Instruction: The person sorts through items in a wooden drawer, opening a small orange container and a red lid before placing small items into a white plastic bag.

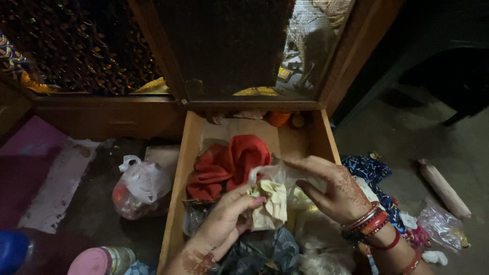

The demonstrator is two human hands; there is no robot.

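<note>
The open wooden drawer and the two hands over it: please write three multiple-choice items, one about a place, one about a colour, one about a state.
1. Where does the knotted white plastic bag lie?
A. on the floor left of the wooden drawer
B. inside the drawer
C. on a chair

2. What colour is the crumpled cloth in the drawer?
A. blue
B. red
C. white

3. What are the left hand and right hand doing?
A. resting flat on the floor
B. holding a clear bag with pale cloth in it
C. hanging empty

Key: 1 A, the bag sits outside the drawer's left wall. 2 B, the cloth is plainly red. 3 B, fingers of both hands pinch the thin plastic.
</note>
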